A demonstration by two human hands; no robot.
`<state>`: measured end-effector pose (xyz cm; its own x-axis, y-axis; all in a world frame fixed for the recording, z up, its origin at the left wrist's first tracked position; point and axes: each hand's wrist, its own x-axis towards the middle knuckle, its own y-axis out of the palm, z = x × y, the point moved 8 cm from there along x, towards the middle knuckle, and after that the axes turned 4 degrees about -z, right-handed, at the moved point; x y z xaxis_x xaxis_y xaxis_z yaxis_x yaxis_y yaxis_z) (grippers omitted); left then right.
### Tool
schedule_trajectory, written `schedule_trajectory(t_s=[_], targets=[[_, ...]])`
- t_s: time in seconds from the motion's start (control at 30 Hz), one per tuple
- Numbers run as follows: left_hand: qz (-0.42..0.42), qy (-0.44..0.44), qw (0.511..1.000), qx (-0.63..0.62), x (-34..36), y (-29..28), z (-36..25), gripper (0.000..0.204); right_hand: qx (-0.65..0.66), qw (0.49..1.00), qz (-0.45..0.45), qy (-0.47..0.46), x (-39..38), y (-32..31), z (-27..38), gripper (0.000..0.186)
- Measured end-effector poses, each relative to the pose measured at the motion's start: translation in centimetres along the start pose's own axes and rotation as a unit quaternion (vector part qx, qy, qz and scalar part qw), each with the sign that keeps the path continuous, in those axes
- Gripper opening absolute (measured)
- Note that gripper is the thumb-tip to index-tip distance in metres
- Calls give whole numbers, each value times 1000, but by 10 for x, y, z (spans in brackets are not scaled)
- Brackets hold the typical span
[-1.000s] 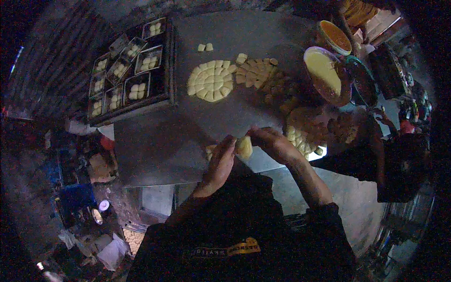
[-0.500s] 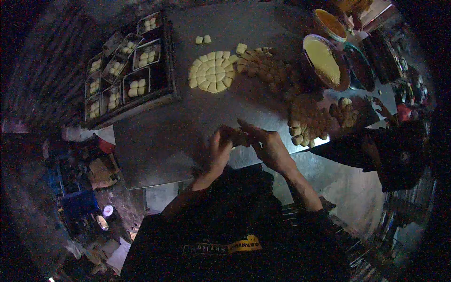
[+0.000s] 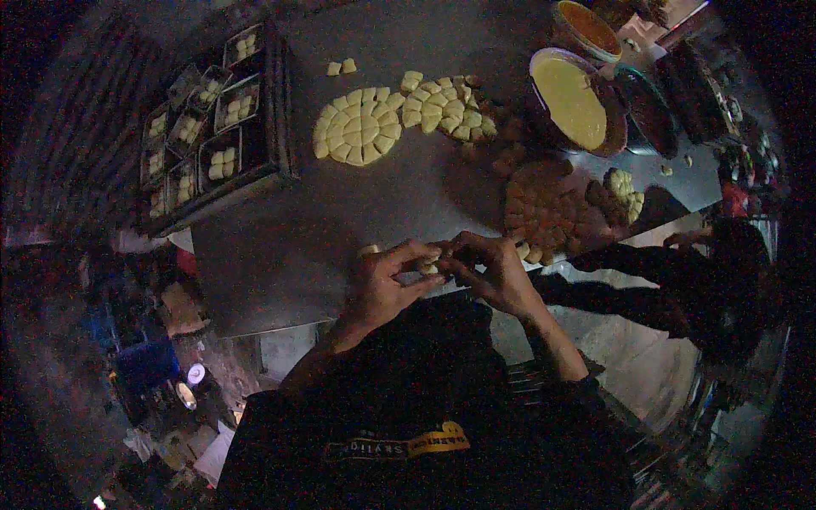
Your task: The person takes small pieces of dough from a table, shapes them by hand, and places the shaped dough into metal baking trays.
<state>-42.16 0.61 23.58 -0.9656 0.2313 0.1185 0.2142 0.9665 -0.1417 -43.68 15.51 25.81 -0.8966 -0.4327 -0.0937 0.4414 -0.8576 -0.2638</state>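
Head view: small pale dough piece (image 3: 429, 266) held between both hands, near the table's front edge. Left hand (image 3: 384, 280) comes in from lower left, wrist bent inward; thumb below and fingers above, parted just enough to pinch the dough. Right hand (image 3: 497, 270) angled in from lower right, knuckles up, fingers curled, tips at the dough's right side; whether they pinch it, cannot tell. A second dough lump (image 3: 368, 250) just beside the left knuckles. Beyond, on the grey table (image 3: 314, 280): round dough cluster (image 3: 357, 129); left of it, dark tray (image 3: 276, 174) of tins.
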Motion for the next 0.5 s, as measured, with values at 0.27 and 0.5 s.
schedule_trajectory(t_s=[0.27, 0.5], targets=[[-224, -248, 923, -193, -4, 11, 44, 19, -191, 959, -70, -197, 13, -25, 4, 27], [-139, -350, 858, -349, -1, 45, 52, 31, -89, 984, 9, -155, 20, -43, -19, 23]])
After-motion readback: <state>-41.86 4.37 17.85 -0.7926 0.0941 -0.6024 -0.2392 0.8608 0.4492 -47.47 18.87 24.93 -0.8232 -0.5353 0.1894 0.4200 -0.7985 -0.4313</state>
